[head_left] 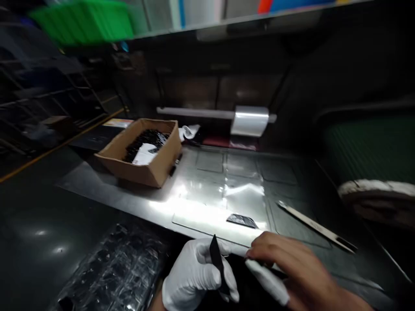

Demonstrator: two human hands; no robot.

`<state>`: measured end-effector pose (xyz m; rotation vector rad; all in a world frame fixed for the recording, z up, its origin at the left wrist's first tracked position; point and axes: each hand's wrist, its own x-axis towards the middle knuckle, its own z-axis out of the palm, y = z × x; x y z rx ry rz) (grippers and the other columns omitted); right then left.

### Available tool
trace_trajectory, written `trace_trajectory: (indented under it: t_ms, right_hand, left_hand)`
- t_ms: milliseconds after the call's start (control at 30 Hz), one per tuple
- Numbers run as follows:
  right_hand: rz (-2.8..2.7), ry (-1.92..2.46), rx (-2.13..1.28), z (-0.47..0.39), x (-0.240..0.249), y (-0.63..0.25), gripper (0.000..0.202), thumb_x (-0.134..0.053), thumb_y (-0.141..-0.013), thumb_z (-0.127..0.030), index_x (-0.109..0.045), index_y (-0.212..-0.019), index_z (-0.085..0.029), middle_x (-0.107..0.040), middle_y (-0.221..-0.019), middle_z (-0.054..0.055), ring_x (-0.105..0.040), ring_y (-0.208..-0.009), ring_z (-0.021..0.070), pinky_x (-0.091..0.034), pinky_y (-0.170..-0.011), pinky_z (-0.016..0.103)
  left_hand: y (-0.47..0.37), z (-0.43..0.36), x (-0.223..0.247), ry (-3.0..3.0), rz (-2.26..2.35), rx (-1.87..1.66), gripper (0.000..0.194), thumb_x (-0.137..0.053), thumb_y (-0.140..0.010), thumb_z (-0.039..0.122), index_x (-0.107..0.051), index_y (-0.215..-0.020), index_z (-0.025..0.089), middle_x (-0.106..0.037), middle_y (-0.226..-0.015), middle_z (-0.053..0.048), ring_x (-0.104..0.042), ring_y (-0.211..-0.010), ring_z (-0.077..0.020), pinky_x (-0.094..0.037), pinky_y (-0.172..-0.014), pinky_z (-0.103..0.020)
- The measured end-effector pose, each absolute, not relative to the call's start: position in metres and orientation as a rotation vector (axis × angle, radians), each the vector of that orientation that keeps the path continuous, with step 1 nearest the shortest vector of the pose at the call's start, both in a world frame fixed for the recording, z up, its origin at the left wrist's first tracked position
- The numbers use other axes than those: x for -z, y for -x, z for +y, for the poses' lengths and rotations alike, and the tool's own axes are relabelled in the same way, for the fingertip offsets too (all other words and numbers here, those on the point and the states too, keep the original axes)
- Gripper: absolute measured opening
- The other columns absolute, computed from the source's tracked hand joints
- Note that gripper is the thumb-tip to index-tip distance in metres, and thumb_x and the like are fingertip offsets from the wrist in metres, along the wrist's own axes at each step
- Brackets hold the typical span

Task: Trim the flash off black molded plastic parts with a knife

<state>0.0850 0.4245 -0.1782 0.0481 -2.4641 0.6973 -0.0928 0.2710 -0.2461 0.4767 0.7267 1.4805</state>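
The black pointed strip (216, 259) is above the near table edge, and our white-gloved left hand (198, 273) pinches it. Our right hand (292, 261) is just beside, blurred; we cannot tell its grip. On our shiny table (207, 185) lie the dark flat piece (242, 220), the slim pale tool (316, 226) and the open cardboard box (139, 169).

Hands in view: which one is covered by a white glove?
The left hand, gripping the dark pointed piece; the right hand shows mostly bare skin on its back and fingers.
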Motion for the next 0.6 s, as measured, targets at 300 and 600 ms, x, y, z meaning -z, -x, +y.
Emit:
trace_trajectory:
  t_ms: [300,600]
  right_hand:
    - [-2.538,0.130,-0.354,0.446,0.086,0.187,0.051,-0.067,-0.094,-0.028,-0.059,-0.142,-0.012,-0.067,-0.127,0.019,-0.068,-0.106,0.0311,-0.055,-0.091,0.044]
    - [-2.164,0.392,-1.496,0.371,0.196,0.021,0.021,-0.063,-0.101,-0.031,-0.070,-0.121,-0.027,-0.074,-0.101,0.003,-0.070,-0.088,0.0168,-0.057,-0.076,0.028]
  left_hand:
    - [0.140,0.232,0.207,-0.192,1.427,-1.974,0.033,-0.081,-0.088,0.043,-0.065,-0.094,0.015,-0.071,-0.095,-0.005,-0.061,-0.060,-0.0078,-0.041,-0.049,-0.017]
    - [0.137,0.215,0.198,0.089,0.832,-2.007,0.061,-0.043,-0.101,0.069,-0.067,-0.132,0.023,-0.057,-0.154,-0.008,-0.047,-0.149,-0.0265,-0.048,-0.116,-0.040]
